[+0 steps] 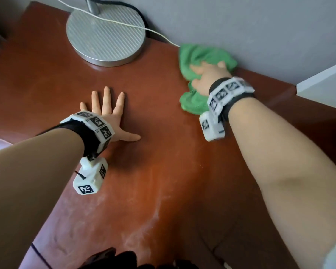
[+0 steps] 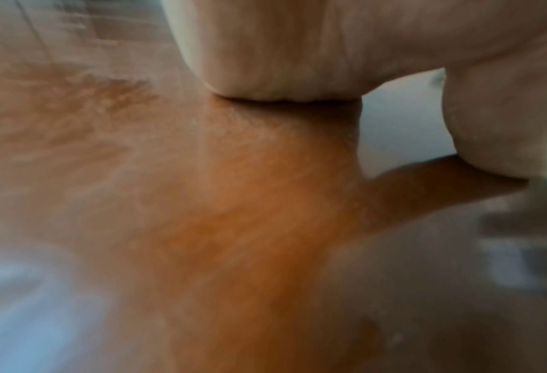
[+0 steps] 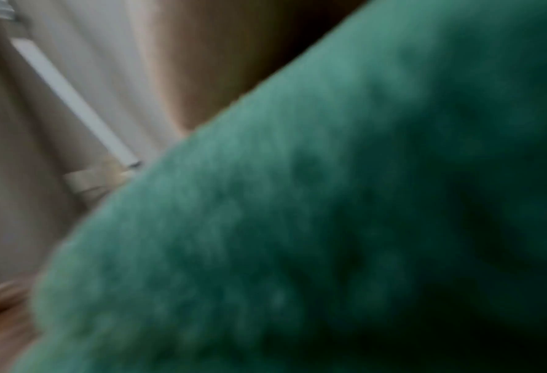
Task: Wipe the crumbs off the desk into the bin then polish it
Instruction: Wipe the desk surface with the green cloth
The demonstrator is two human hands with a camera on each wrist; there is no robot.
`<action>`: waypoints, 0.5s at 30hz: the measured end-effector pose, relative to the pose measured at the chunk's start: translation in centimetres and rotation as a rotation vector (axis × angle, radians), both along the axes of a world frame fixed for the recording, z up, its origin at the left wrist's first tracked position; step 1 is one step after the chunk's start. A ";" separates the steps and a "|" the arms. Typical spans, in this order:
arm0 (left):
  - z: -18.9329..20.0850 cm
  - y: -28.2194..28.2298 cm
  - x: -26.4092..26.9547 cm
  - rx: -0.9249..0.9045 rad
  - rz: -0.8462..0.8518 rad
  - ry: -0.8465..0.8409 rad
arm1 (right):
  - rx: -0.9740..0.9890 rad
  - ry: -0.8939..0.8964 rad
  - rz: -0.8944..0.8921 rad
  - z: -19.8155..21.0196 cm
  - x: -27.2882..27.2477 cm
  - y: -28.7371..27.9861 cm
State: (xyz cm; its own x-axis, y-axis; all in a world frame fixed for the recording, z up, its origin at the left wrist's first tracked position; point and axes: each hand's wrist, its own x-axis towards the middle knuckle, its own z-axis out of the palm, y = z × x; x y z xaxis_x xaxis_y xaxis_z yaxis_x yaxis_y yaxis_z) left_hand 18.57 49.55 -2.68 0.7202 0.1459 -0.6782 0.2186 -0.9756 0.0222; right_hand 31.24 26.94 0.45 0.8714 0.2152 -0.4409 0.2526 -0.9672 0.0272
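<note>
The reddish-brown desk (image 1: 153, 171) fills the head view. My left hand (image 1: 110, 113) lies flat on it, palm down, fingers spread and holding nothing; the left wrist view shows the hand's heel (image 2: 281, 50) resting on the wood (image 2: 234, 227). My right hand (image 1: 206, 76) grips a bunched green cloth (image 1: 204, 53) and presses it onto the desk at the back right, against the grey wall. The cloth (image 3: 329, 227) fills most of the blurred right wrist view. Pale dusty streaks (image 1: 157, 210) run across the near part of the desk. No bin is in view.
A round silver lamp base (image 1: 105, 33) stands at the back of the desk, and a white cable (image 1: 124, 24) crosses it towards the cloth. A white piece of furniture (image 1: 326, 84) borders the desk on the right. Something dark (image 1: 124, 259) shows at the near edge.
</note>
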 end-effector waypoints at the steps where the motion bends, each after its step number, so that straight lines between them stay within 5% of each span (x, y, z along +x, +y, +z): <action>1: 0.0 0.0 0.0 -0.002 -0.006 -0.001 | 0.031 0.020 0.112 -0.1 -1.3 0.7; 5: 0.2 0.1 0.0 0.002 -0.026 0.007 | 0.130 0.306 0.434 0.6 -4.5 0.8; 8: 0.3 0.2 0.2 0.010 -0.032 0.040 | 0.197 0.190 0.197 1.6 -1.7 0.0; 12: 0.2 0.0 0.3 0.029 -0.029 0.060 | 0.027 -0.038 -0.057 0.4 4.7 2.6; 15: 0.1 0.0 0.3 0.027 -0.022 0.054 | 0.006 -0.029 0.040 0.5 5.1 6.5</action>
